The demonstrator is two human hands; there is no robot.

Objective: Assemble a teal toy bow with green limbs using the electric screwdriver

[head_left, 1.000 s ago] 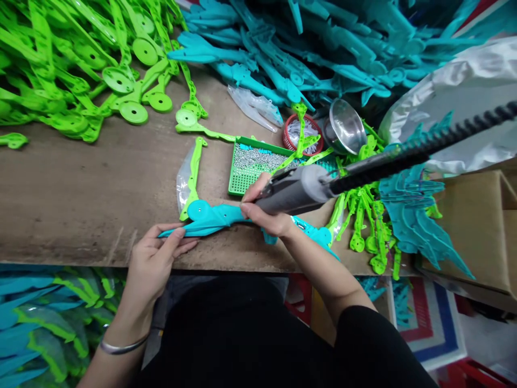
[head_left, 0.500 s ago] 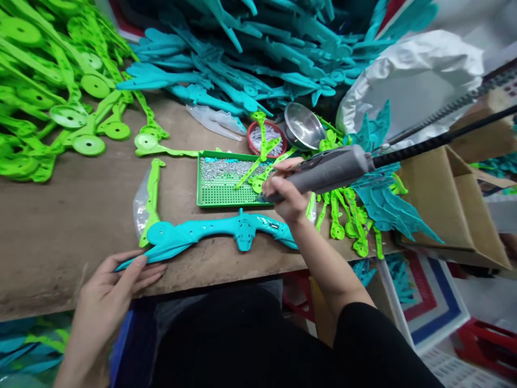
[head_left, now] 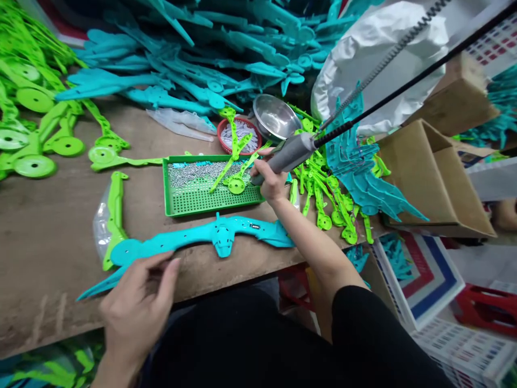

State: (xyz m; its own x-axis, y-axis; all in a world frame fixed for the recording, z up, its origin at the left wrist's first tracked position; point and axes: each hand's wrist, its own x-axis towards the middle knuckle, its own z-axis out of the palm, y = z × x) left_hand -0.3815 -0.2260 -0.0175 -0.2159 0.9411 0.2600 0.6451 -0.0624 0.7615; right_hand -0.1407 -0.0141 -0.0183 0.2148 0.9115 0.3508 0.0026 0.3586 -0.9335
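My right hand (head_left: 270,180) grips a grey electric screwdriver (head_left: 293,153), which hangs from a black cord and a coiled spring. Its lower tip is hard to make out behind the hand, near the right end of the green perforated tray (head_left: 165,194). Small metal screws (head_left: 189,175) lie in that tray. In front of it, a long turquoise bow-shaped plastic part (head_left: 189,233) rests on the table. My left hand (head_left: 139,302) hovers at the part's lower left edge, thumb and forefinger apart, with nothing visible between them; contact with the part is unclear.
A lime-green arm piece (head_left: 116,210) lies by a clear plastic bag (head_left: 100,226). Behind the tray stand a red basket (head_left: 221,141) of pale pieces and a metal bowl (head_left: 277,118). Turquoise parts (head_left: 194,59) pile up behind; an open cardboard box (head_left: 424,183) stands right.
My left hand has let go of the turquoise part's left tip and moved right along its lower edge. The screwdriver stays in my right hand near the tray. The view has shifted.
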